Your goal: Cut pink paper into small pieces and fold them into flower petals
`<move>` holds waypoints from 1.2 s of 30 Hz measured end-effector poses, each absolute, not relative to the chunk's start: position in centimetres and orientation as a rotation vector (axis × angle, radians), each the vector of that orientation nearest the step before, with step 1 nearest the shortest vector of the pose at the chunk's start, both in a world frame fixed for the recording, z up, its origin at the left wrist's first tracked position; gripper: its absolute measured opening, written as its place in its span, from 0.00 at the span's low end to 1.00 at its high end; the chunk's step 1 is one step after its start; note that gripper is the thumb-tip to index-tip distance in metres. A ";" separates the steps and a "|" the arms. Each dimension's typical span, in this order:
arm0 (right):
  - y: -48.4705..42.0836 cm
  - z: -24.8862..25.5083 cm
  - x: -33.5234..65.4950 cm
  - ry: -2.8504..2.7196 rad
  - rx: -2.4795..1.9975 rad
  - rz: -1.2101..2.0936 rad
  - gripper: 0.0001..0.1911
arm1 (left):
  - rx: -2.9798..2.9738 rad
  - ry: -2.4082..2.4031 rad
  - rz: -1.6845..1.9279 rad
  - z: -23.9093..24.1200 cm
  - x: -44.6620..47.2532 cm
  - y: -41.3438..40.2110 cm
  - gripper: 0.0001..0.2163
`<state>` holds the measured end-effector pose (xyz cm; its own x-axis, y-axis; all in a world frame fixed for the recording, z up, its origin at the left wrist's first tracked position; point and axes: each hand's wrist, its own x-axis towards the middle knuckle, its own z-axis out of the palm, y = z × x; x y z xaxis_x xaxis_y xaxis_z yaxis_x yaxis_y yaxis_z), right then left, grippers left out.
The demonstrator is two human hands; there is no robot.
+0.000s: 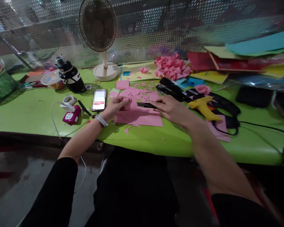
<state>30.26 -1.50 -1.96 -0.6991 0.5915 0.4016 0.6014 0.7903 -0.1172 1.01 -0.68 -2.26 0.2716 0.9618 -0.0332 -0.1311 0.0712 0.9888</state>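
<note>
My left hand pinches a small piece of pink paper between thumb and fingers. In my right hand is a slim black tool, its tip pointing left at the edge of that piece; its exact kind cannot be made out. Beneath both hands lies a larger pink sheet on the green table. Many small pink paper scraps are strewn just behind them. A pink paper square lies a little beyond my left hand.
A fan, black bottle and phone stand or lie leftward, near a magenta plug adapter. Folded pink paper pieces are heaped behind. Rightward are a yellow glue gun, its black cord and colored sheets.
</note>
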 end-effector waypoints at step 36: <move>-2.4 -1.7 29.4 -2.669 -0.872 -0.106 0.22 | 1.028 0.927 1.047 -3.2 1.9 -0.9 0.16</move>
<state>29.44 -2.41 -1.69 -0.7583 0.5612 0.3318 0.5857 0.8099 -0.0313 1.88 -0.86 -3.23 0.2441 0.9634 -0.1106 -0.2270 0.1676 0.9594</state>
